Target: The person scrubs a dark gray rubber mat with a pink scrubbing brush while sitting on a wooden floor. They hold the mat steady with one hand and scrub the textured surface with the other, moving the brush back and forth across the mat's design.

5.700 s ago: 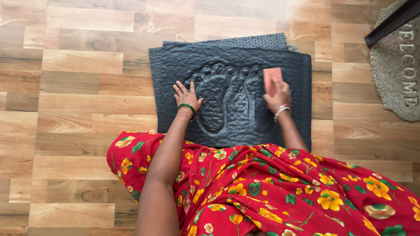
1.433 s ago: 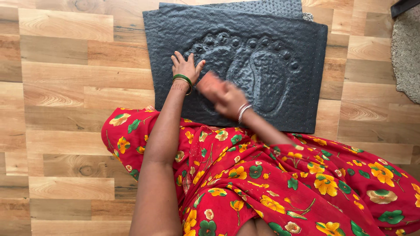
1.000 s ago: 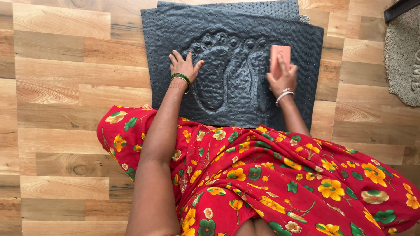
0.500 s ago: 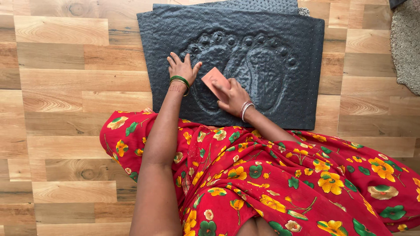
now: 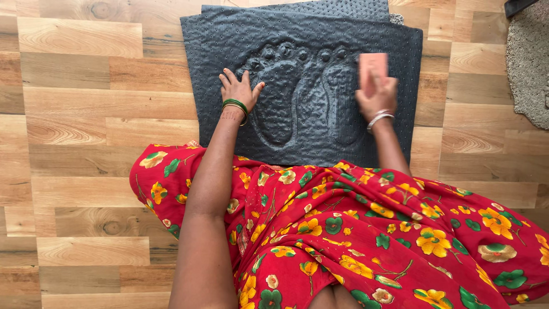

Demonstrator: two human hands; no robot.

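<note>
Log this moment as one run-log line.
left hand: flat on dark mat | right hand: pressing pink block onto mat's right footprint relief | floor: wood planks

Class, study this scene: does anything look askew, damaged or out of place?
Slightly. A second mat peeks out from under the top edge of the dark mat, not squared with it. Otherwise nothing stands out: the left hand lies flat and the right hand presses a pink block on it.

second dark mat (image 5: 343, 8) mostly under the top one, grey rug (image 5: 529, 63) cut off at right edge
</note>
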